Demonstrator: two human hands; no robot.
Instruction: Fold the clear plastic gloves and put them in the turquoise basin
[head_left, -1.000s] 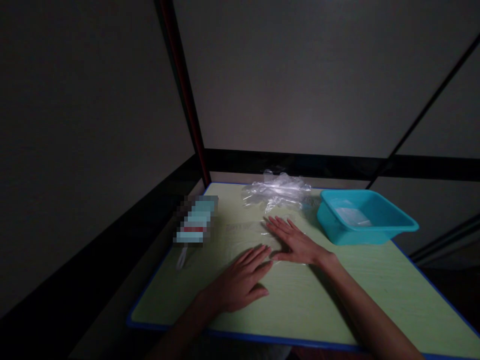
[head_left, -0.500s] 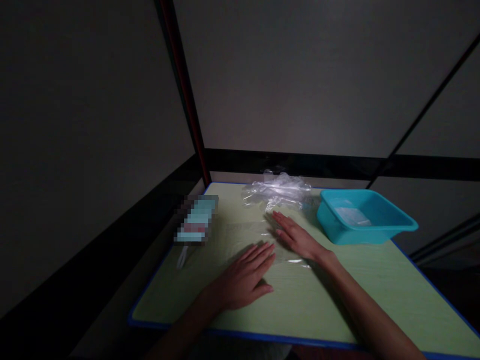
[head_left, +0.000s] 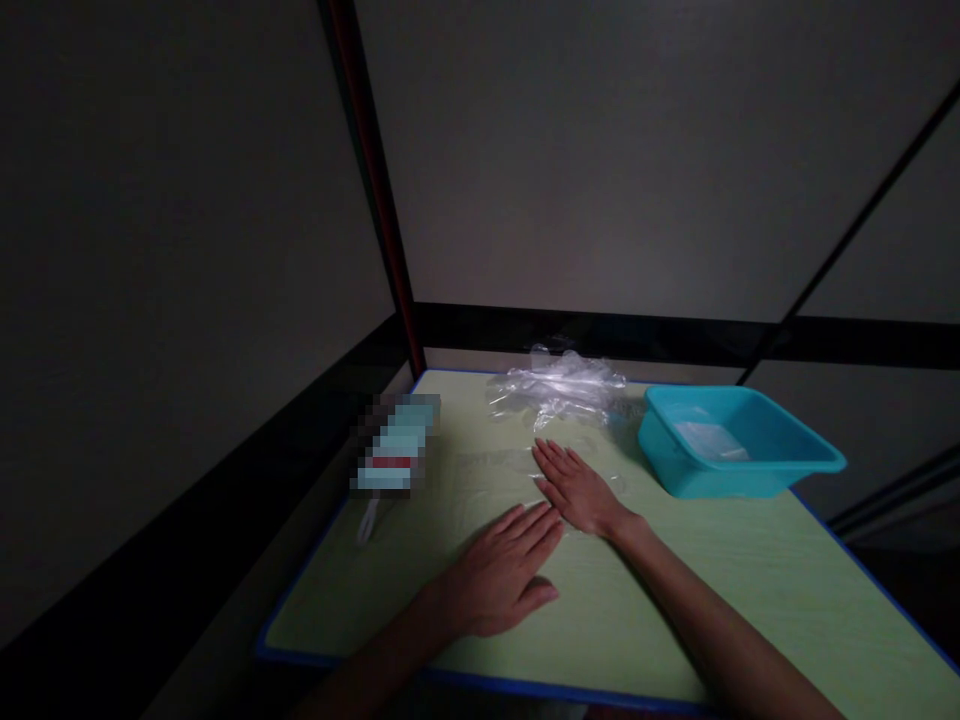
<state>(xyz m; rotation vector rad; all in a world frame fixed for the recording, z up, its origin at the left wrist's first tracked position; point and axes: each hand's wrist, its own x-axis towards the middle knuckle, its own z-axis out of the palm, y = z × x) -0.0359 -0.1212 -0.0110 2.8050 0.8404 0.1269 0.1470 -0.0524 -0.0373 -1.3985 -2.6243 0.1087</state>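
A thin clear plastic glove (head_left: 484, 485) lies flat on the table, its outline faint. My right hand (head_left: 577, 490) rests on it, palm down, with fingers stretched out toward the upper left. Over its near edge lies my left hand (head_left: 506, 570), flat with fingers extended and the thumb apart. The left fingertips come close to the right hand; whether they touch, I cannot tell. Beyond both hands sits a crumpled heap of clear plastic gloves (head_left: 559, 388). Parts of the flat glove are hidden under the hands.
A turquoise plastic basin (head_left: 750, 478) stands at the right with a whitish flat packet (head_left: 709, 440) inside. At the left lies a pixelated pale-green item (head_left: 397, 450) with a white loop (head_left: 367, 520). The pale-green table (head_left: 757, 600) has a blue edge, with walls behind and at left.
My right hand has come down and slightly nearer, now flat on the glove and closer to my left hand. My left hand has shifted slightly right and nearer. The view has tilted a little.
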